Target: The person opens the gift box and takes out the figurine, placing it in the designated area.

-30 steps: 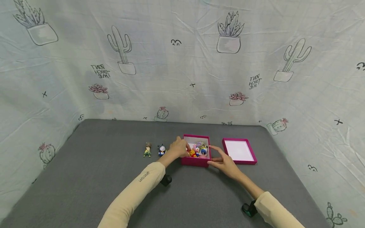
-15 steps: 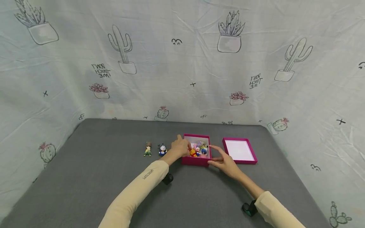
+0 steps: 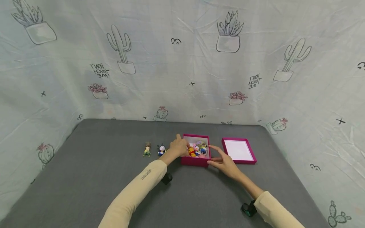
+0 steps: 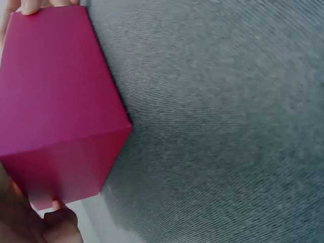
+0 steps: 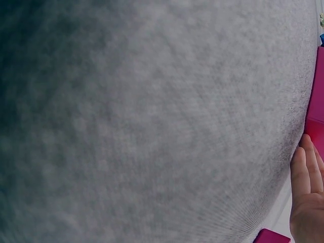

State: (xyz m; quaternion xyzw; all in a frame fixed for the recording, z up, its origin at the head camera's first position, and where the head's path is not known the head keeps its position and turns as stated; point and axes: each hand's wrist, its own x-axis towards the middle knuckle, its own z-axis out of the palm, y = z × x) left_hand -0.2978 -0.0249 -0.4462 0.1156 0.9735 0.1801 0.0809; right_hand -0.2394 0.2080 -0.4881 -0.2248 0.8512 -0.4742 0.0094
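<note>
A magenta box [image 3: 195, 162] stands uncovered on the grey table, its white inside partly filled with several small toy figures. My left hand [image 3: 178, 147] reaches over the left wall, a finger beside a red-and-yellow bear figure [image 3: 191, 152]; whether it pinches the bear is hidden. To the bear's right lie a pink-and-white figure [image 3: 196, 148] and a blue one [image 3: 203, 150]. Seen from the left wrist, that hand's fingers [image 4: 62, 225] lie by the box's left side. My right hand [image 3: 226, 163] touches the box's right side and front corner; its fingers [image 5: 301, 174] look straight in the right wrist view.
Right of the box rests its magenta-rimmed lid [image 3: 239, 150], white inside up. On the left, a figure in green [image 3: 146, 149] and a blue-and-white figure [image 3: 161, 150] stand on the table [image 3: 94, 164]. Behind hangs a cactus-printed cloth [image 3: 159, 69].
The bear figure has shifted slightly up and left within the box, by my left hand's finger. My right hand stays on the box's right side.
</note>
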